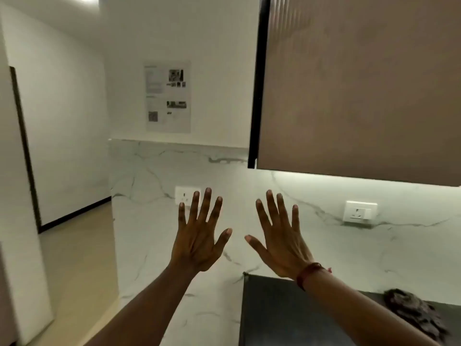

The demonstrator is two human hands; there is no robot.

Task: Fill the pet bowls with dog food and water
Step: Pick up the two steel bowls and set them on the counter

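Facing the white marble-veined wall (154,221), left hand (197,243) and right hand (282,248) are raised over the dark bench (287,315), fingers (206,206) fully spread, nothing held.

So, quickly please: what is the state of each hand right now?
Left hand: open, fingers spread, holding nothing.
Right hand: open, fingers spread, holding nothing.

We face a veined marble wall (154,245) carrying a left socket (185,194) and a right socket (361,211). A brown cabinet (361,83) hangs above, light glowing beneath it. A printed sheet (167,97) sticks to the white plaster higher up; beige floor (74,258) runs leftward.
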